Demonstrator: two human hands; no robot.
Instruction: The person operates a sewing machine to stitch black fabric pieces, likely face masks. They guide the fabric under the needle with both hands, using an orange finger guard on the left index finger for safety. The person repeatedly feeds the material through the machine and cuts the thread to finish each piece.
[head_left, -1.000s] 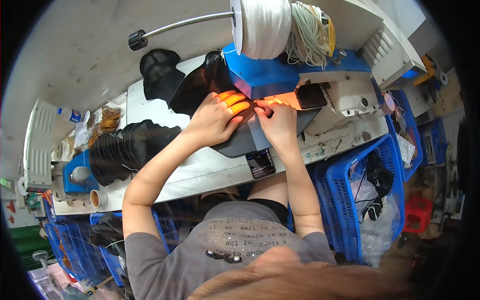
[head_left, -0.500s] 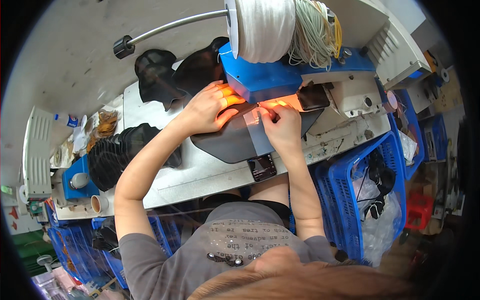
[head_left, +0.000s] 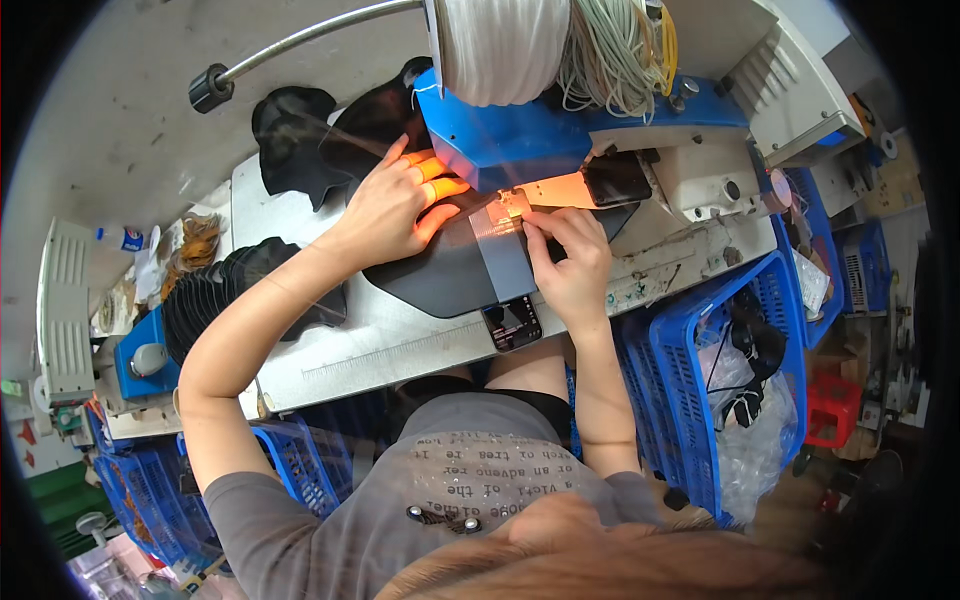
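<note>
Grey strip (head_left: 512, 268) lies more exposed for working, hands now farther apart: left hand (head_left: 388, 210) spread over black panel (head_left: 425, 285), right hand (head_left: 577, 258) at the strip's edge, grip unclear.

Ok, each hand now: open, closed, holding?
Left hand: open, fingers spread over the dark sheet.
Right hand: thumb and forefinger close together by the grey strip; cannot tell if holding anything.

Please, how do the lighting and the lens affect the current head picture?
Head view: orange light glows beneath the blue sewing machine head, brightest on the far end of the grey strip and near the left hand; head view: the fisheye lens leaves black corners; head view: hair at the lower edge looks soft.
</note>
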